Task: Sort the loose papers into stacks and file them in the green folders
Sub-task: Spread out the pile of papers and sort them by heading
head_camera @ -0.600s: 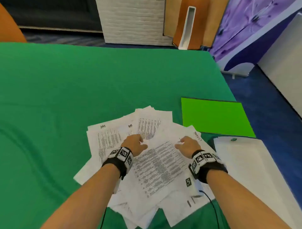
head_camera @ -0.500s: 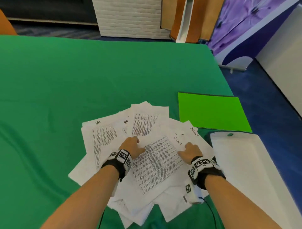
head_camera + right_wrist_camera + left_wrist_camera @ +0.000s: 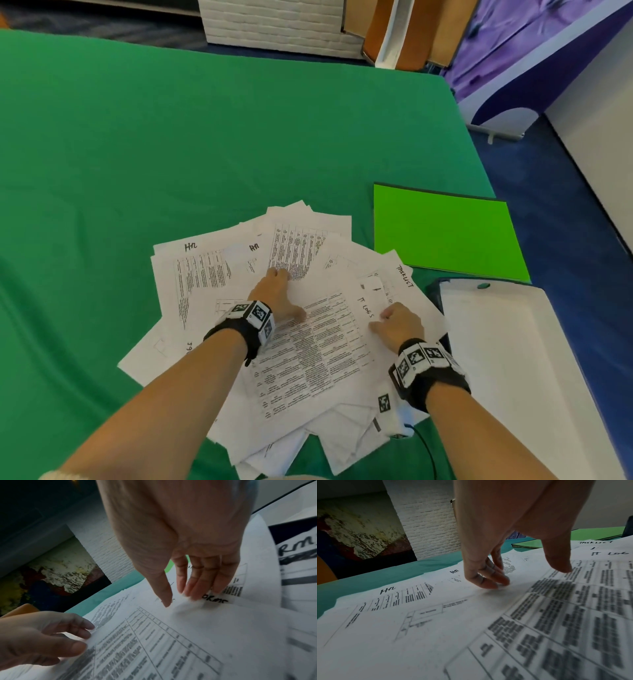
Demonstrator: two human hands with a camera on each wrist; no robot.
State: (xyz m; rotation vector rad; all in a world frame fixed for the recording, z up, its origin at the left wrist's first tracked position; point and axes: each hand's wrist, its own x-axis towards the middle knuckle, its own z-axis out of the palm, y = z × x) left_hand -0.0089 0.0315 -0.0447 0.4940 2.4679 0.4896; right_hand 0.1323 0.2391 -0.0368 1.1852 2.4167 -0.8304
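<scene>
A fanned pile of loose printed papers (image 3: pixel 205 274) lies on the green-covered table (image 3: pixel 171 137); some bear handwritten labels such as "HR", "IT LOGS" and "TASKLIST". My left hand (image 3: pixel 289 293) presses down on the pile, fingertips on a lower sheet and thumb spread onto the top table-printed sheet (image 3: pixel 318 349). My right hand (image 3: pixel 380 320) touches the same sheet beside the "IT LOGS" writing with straight fingers (image 3: pixel 193 588). Neither hand grips a sheet. One bright green folder (image 3: pixel 442 233) lies closed, to the right beyond the pile.
A white flat case (image 3: pixel 513 359) with a green snap lies at the table's right edge, over something dark. The table's right edge drops to blue floor. A white brick-patterned block (image 3: pixel 274 27) stands beyond the far edge.
My right hand drew back toward me along the top sheet, uncovering the "IT LOGS" writing. The left hand's fingers and thumb have spread wider on the pile.
</scene>
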